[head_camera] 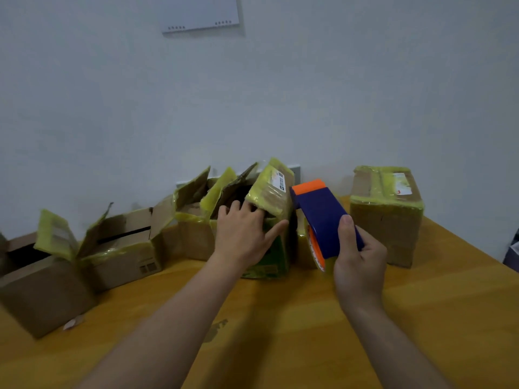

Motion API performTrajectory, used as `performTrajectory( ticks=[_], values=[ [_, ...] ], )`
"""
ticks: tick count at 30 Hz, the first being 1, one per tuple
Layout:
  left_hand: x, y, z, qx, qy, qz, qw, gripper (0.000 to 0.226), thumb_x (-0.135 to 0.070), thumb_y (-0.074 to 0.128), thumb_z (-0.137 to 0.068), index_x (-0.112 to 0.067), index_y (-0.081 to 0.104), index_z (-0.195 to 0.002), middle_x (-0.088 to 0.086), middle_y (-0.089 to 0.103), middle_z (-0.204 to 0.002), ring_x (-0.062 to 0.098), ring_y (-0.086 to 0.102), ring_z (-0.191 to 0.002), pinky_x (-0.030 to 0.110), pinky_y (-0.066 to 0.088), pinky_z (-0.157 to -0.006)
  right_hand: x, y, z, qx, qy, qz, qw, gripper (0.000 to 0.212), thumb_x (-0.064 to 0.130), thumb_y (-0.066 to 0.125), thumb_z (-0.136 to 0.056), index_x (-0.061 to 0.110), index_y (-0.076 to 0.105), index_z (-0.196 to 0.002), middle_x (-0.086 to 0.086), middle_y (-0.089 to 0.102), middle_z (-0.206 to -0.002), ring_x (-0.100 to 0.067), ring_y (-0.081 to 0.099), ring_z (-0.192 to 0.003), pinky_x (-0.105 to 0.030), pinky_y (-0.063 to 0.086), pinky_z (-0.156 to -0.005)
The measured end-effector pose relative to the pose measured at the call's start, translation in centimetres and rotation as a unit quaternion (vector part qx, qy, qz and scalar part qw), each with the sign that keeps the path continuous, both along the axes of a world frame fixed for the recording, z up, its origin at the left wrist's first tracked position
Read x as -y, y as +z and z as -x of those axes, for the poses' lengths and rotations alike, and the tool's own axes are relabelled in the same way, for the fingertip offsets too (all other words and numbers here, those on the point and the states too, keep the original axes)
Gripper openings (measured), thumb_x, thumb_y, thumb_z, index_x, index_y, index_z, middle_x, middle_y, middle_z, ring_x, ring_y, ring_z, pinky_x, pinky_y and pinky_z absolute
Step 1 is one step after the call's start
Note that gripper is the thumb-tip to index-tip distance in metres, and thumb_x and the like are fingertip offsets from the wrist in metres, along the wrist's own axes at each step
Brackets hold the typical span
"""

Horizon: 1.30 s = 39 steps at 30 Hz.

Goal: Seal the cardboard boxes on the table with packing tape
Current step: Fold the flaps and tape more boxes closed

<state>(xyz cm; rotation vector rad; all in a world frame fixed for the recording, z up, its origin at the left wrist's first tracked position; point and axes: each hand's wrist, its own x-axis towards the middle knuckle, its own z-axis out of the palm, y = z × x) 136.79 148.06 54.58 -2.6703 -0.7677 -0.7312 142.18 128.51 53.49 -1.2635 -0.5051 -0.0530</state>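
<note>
My right hand [359,259] grips a blue and orange tape dispenser [323,217], held upright just right of a green-sided cardboard box [273,248] in the middle of the table. My left hand [243,231] rests on that box, fingers spread against its raised, yellow-taped flap [269,189]. The box's top stands open. At the far right sits a closed box [387,211] wrapped in yellow tape.
More open boxes with yellow-taped flaps line the wall: one behind the middle box [193,226], one at the left [123,251] and one at the far left edge [36,293]. A paper scrap [73,322] lies on the orange wooden table [280,332]. A white wall rises behind.
</note>
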Motion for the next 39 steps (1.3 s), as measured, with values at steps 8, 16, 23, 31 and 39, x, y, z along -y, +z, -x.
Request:
performTrajectory(
  ticks=[8,16,23,31,39],
  values=[
    [2.8,-0.5,10.7,0.093,-0.015,0.031,0.995,0.063,-0.076,0.033,-0.096,-0.032,0.076,-0.105,-0.010,0.072,-0.104,0.018,0.061,-0.104,0.050,0.032,-0.110,0.1,3.3,4.3,0.055,0.044,-0.009,0.997,0.039,0.036,0.047,-0.105,0.011,0.070,-0.085,0.006,0.069,-0.071,-0.006,0.061,-0.064,-0.019,0.047,-0.055],
    [2.3,-1.6,20.8,0.240,-0.063,0.140,0.959,0.050,-0.059,0.035,-0.100,-0.031,0.074,-0.085,-0.023,0.063,-0.093,0.005,0.059,-0.099,0.051,0.030,-0.115,-0.3,6.1,8.9,0.047,0.125,-0.039,0.990,0.037,0.027,0.049,-0.105,0.007,0.071,-0.084,0.010,0.068,-0.063,-0.003,0.059,-0.058,-0.016,0.045,-0.053],
    [-1.2,-0.1,22.9,0.329,-0.077,0.302,0.891,0.056,-0.077,0.052,-0.081,-0.029,0.081,-0.088,-0.013,0.068,-0.112,0.011,0.061,-0.108,0.038,0.055,-0.082,-1.1,8.5,10.5,0.034,0.195,-0.020,0.980,0.043,0.023,0.052,-0.103,0.012,0.072,-0.068,0.004,0.066,-0.057,-0.006,0.058,-0.053,-0.016,0.044,-0.052],
    [-3.6,2.8,21.9,0.264,-0.096,0.374,0.884,0.083,-0.038,0.080,-0.087,-0.046,0.033,-0.154,-0.016,0.037,-0.159,0.002,0.036,-0.141,0.033,0.035,-0.111,-3.5,10.2,9.6,0.040,0.214,0.032,0.976,0.041,0.027,0.052,-0.103,0.016,0.079,-0.074,0.000,0.071,-0.067,-0.010,0.062,-0.063,-0.020,0.046,-0.060],
    [-5.3,0.8,22.8,0.207,-0.167,0.508,0.819,0.040,-0.054,0.067,-0.088,-0.044,0.066,-0.127,-0.028,0.048,-0.150,-0.003,0.036,-0.145,0.042,0.032,-0.119,-5.9,9.6,8.6,-0.017,0.238,0.054,0.970,0.038,0.037,0.063,-0.095,0.020,0.079,-0.065,0.000,0.064,-0.059,-0.013,0.056,-0.055,-0.030,0.041,-0.059]
  ],
)
